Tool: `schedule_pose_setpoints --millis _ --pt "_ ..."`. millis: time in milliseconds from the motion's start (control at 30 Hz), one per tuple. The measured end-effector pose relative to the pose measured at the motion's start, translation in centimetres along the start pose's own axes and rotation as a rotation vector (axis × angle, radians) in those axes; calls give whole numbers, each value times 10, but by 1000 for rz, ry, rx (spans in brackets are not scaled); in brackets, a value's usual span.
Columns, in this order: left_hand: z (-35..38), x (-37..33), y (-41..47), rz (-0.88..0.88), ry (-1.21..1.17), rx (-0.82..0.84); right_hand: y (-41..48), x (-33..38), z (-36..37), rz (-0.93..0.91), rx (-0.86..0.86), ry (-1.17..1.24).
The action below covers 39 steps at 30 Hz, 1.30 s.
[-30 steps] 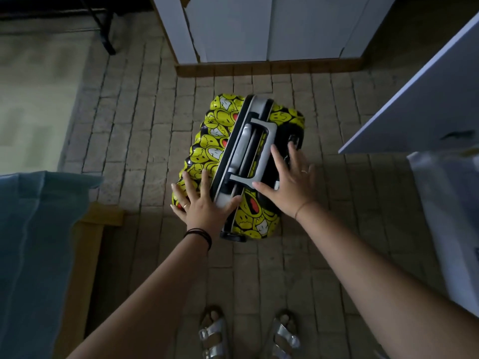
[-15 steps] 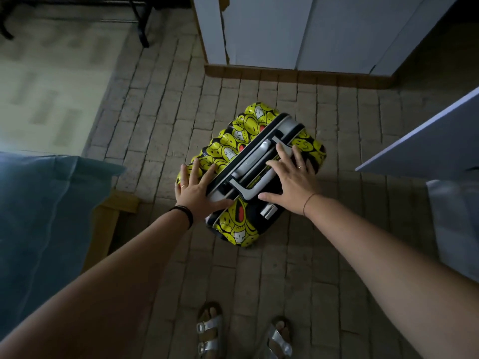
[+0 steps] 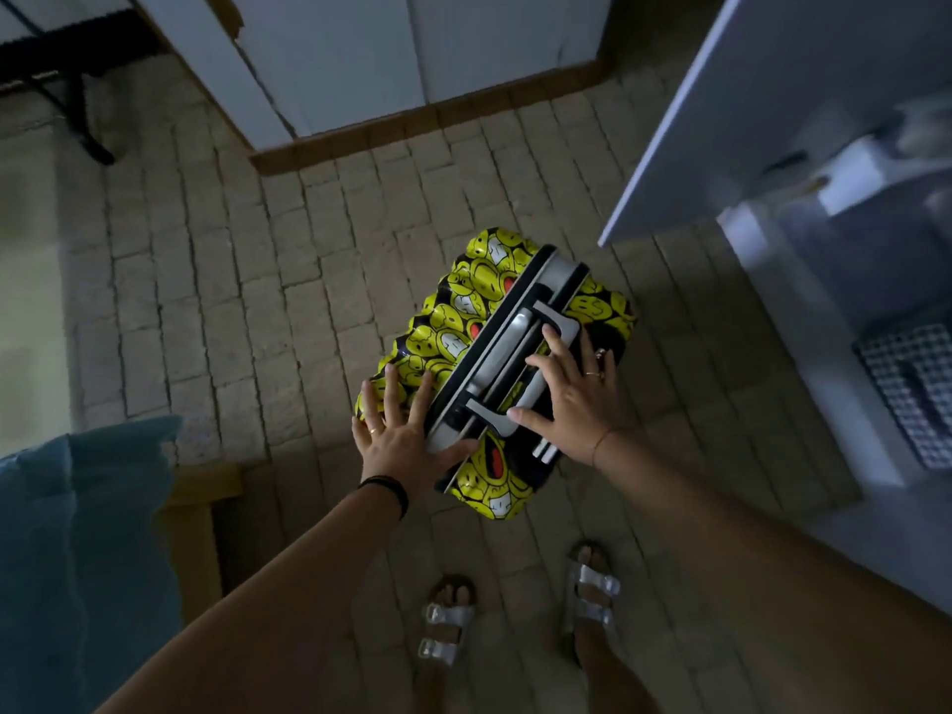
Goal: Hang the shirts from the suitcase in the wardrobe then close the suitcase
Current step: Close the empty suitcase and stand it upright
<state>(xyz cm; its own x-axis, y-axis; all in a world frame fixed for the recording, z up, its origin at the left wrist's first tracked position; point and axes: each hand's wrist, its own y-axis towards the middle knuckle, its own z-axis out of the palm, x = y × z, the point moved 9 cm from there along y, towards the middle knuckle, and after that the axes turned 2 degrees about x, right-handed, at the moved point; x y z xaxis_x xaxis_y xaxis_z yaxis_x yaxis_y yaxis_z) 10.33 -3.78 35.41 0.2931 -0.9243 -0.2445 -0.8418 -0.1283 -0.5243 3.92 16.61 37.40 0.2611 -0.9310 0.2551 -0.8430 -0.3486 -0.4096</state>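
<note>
A yellow and black smiley-print suitcase (image 3: 463,311) stands upright and closed on the stone floor, its grey top handle (image 3: 507,353) facing me. My left hand (image 3: 399,435) lies flat with spread fingers on its near left shell, thumb across the grey rim. My right hand (image 3: 572,391) presses with straight fingers on the grey handle frame and the right shell. The white wardrobe (image 3: 850,146) stands at the right with its door swung out. No shirts show in the suitcase.
A white cupboard with a wooden plinth (image 3: 427,115) stands beyond the suitcase. A bed with a blue cover (image 3: 77,548) and wooden frame is at the left. A checked cloth (image 3: 912,389) lies low in the wardrobe. My sandalled feet (image 3: 520,610) stand behind the suitcase.
My view has swung right and the wardrobe's inside has come into sight. Both hands stay flat on the suitcase top, which has turned slightly.
</note>
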Motion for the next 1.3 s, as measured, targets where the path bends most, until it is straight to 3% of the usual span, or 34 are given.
schedule_pose_setpoints --millis 767,1067,1300 --pt "89 -110 -96 551 461 214 -246 -61 110 650 -164 418" --pt "119 -136 -128 762 679 350 -324 -37 157 831 -150 512" --pt "142 -159 -155 979 826 428 -372 -10 180 1055 -247 589"
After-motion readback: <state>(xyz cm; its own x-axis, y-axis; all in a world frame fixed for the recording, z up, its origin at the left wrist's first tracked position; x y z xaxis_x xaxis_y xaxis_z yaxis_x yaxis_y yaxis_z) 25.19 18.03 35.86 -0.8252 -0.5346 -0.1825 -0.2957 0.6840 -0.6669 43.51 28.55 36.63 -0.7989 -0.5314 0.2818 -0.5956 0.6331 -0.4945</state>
